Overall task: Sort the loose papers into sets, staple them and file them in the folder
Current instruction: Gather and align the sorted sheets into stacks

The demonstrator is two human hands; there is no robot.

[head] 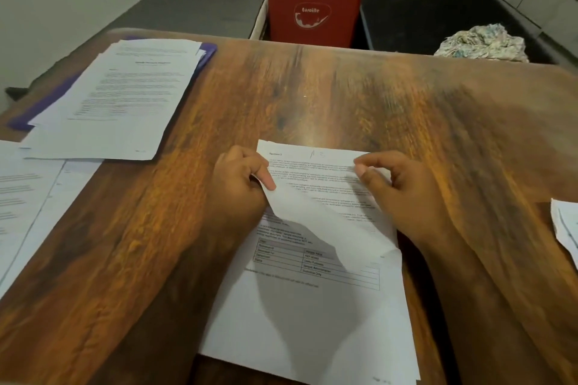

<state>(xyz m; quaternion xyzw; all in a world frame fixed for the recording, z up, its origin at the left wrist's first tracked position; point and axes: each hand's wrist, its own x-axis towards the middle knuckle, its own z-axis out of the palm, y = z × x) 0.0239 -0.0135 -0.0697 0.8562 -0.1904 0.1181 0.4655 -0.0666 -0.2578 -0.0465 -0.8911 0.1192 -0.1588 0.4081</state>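
Both hands pinch one top sheet (325,197): left hand (240,175) closed on its left edge, right hand (397,178) on its upper right. Beneath the grip lies another sheet (300,316) on the worktop (344,87). Thin and floppy, it likely creases easily; edges suit holding. Far left, a stack (125,97) covers the folder (206,53).

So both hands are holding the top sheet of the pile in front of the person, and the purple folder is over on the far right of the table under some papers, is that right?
Not quite. The purple folder lies at the far left of the table, not the right, as the head view shows. The rest holds: papers lie on it, and the left hand and right hand hold the top sheet of the pile.
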